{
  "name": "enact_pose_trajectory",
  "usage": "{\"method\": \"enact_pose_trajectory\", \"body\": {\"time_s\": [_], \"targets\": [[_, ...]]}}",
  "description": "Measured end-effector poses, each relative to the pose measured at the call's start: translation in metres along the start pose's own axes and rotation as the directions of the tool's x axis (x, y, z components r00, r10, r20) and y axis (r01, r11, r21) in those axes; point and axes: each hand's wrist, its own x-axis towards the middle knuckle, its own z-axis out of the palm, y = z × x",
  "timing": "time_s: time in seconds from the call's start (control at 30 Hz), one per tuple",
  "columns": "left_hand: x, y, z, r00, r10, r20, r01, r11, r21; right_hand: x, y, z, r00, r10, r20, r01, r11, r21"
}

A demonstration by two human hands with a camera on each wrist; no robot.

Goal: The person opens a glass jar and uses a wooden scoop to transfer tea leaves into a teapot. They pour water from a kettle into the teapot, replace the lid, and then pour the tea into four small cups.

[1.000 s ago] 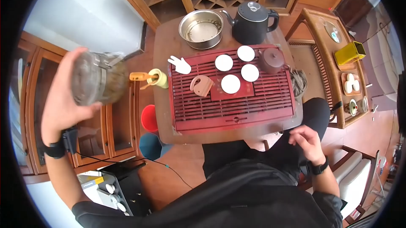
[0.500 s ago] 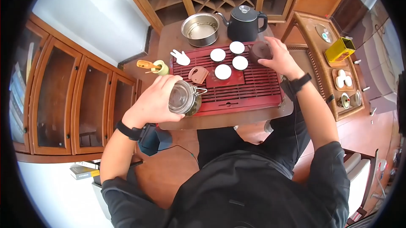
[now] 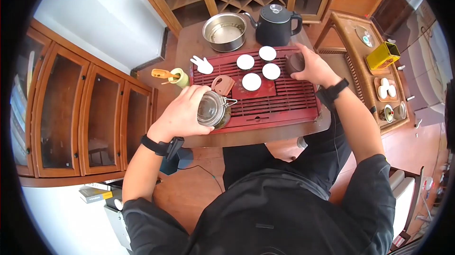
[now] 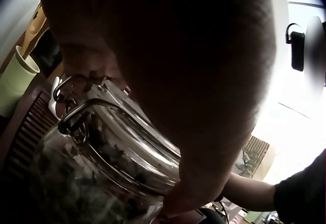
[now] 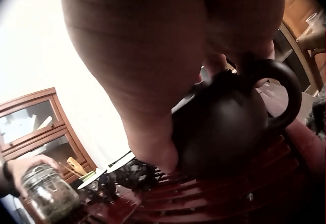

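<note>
The left hand is bent round the lid of a clear glass clip-top jar, partly filled with dark, leafy matter, fingers spread over the far side and thumb along the near side; the lid sits on the jar. The jar is at the near left corner of a dark red slatted wooden tea tray, its axis close to upright and its wire clasp facing right, toward the other hand. Its base is hidden in the head view, so I cannot tell whether it rests on the tray or hangs just above. The right hand curves over a small, round, dark brown teapot at the tray's right end, thumb pressed to the near side and fingers round the far side, not spread wide; the right wrist view shows the loop handle standing out on the side away from the thumb. From the jar, the teapot lies to the right and farther from the body, well apart across the slats. Four small, round, white-topped cups stand between them, the nearest two close to the straight line joining jar and teapot. The left hand is the nearer one to the jar, the right to the teapot.
</note>
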Motion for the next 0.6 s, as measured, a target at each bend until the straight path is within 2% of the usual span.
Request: {"method": "enact_pose_trajectory", "body": {"time_s": [0.27, 0.5, 0.6], "targets": [[0.006, -0.004, 0.004, 0.999, -0.035, 0.015, 0.035, 0.998, -0.049, -0.055, -0.028, 0.001, 0.987, -0.114, 0.110, 0.102, 0.988, 0.113], [0.005, -0.003, 0.006, 0.998, -0.052, 0.017, 0.053, 0.997, -0.063, -0.067, -0.056, 0.025, 0.970, -0.172, 0.169, 0.147, 0.977, 0.152], [0.004, -0.001, 0.005, 0.999, -0.046, 0.015, 0.047, 0.997, -0.054, -0.064, -0.057, 0.033, 0.974, -0.185, 0.133, 0.163, 0.973, 0.161]]}}
